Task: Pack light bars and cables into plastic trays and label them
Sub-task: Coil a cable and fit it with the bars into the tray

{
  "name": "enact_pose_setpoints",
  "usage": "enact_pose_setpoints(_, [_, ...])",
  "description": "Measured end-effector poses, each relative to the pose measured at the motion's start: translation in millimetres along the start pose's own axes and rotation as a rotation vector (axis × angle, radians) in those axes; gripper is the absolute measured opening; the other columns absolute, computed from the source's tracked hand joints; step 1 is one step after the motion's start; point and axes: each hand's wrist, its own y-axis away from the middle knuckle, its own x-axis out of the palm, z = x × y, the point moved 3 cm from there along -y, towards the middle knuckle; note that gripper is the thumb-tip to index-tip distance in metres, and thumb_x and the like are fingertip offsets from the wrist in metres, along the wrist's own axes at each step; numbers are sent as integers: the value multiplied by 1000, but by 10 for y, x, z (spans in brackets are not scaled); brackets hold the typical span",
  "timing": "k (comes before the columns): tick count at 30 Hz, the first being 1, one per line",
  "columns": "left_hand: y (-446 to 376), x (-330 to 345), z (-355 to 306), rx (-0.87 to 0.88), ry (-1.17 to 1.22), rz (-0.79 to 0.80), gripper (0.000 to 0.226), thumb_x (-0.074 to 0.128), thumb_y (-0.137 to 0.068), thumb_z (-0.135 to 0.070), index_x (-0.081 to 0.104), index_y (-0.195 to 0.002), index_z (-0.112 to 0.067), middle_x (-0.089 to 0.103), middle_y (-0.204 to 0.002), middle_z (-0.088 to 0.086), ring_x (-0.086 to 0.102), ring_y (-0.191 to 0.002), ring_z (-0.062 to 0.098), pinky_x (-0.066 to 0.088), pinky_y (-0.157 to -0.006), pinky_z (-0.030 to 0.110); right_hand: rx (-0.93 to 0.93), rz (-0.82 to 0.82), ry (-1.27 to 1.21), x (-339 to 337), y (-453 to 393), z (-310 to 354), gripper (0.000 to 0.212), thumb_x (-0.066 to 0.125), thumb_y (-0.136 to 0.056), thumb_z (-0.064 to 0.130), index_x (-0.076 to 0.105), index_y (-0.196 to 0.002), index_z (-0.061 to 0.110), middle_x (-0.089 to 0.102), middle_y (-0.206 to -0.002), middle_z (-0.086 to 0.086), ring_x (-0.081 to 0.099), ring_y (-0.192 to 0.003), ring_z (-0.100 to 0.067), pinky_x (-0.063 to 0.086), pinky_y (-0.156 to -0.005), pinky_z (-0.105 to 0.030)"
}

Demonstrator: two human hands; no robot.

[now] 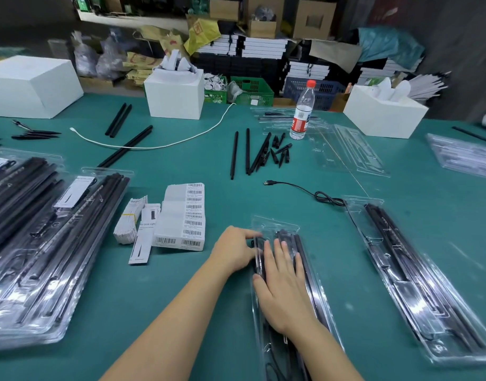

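Observation:
A clear plastic tray [323, 309] with black light bars and a cable lies on the green table in front of me. My right hand [284, 284] lies flat on the tray with straight fingers pressing its upper part. My left hand [235, 250] holds the tray's top left edge, fingers curled at its rim. A second filled tray [417, 279] lies to the right, with a black USB cable [305, 189] trailing from its top. Barcode label sheets [182, 215] and paper cards [143, 229] lie left of my hands. Loose black bars and spikes [261, 151] lie farther back.
Stacks of packed trays [41, 243] fill the left side. Empty clear trays [349, 149] and a water bottle [302, 111] stand at the back right. White boxes [176, 92] sit along the far edge, and a white cable [154, 145] runs across the table.

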Motion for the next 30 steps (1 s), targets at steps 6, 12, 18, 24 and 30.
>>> enact_pose_setpoints(6, [-3,-18,-11,-18,-7,3,39,77,-85,-32,70,-123,-33,63,-135,-8,57,-125,14,47,-103,32,3,5,4,-4,6,-6,75,21,-96,48,-10,-159,21,-18,-166,-1,-28,-148,-10,-16,-122,-43])
enact_pose_setpoints(12, [11,-15,-9,-40,9,3,29,68,-93,-29,72,-121,-32,66,-131,-8,59,-121,12,46,-101,27,8,-1,26,-20,10,-10,80,12,-91,58,-9,-159,22,-19,-164,2,-28,-148,-11,-15,-122,-43])
enact_pose_setpoints(18, [32,-106,68,-125,199,-32,25,58,-97,-17,76,-113,-24,75,-106,-5,66,-85,4,46,-75,16,15,-17,-3,-8,-22,-3,59,14,-105,41,0,-160,24,-9,-167,2,-21,-150,-9,-19,-121,-38])
enact_pose_setpoints(24, [133,-22,88,-274,522,-82,21,64,-86,-1,70,-102,-13,65,-53,4,59,-41,12,49,-44,23,1,-56,-187,-113,-77,-70,54,42,-104,23,28,-156,26,15,-166,3,0,-153,-10,-11,-121,-29])
enact_pose_setpoints(30, [172,-18,82,-295,317,-170,21,55,-89,-8,52,-108,-14,72,-79,14,65,-53,23,52,-50,28,42,-29,-230,-276,-199,-207,53,72,-88,37,54,-138,30,47,-150,8,28,-147,-11,19,-118,-29])
